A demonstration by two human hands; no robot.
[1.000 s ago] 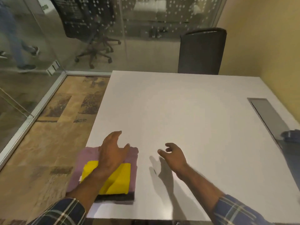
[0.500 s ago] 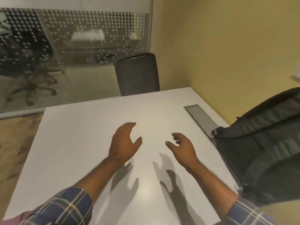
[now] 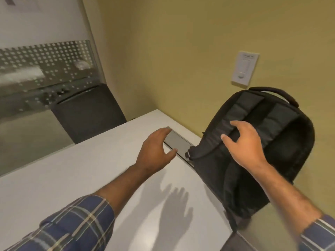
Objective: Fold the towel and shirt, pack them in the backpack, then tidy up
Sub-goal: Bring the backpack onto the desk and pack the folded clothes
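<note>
Both hands reach open and empty: my right hand (image 3: pixel 243 144) over the black backpack (image 3: pixel 257 154) leaning at the desk's (image 3: pixel 72 174) three o'clock edge, my left hand (image 3: pixel 155 151) beside it, presumably to draw it closer.

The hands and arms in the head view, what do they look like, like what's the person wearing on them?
Both hands, the left hand and the right hand, are bare: no gloves, rings or watch show. Each forearm is uncovered, with the sleeves pushed up toward the elbow. The sleeves are a plaid shirt fabric in dark blue, crossed by cream and tan lines.
</note>
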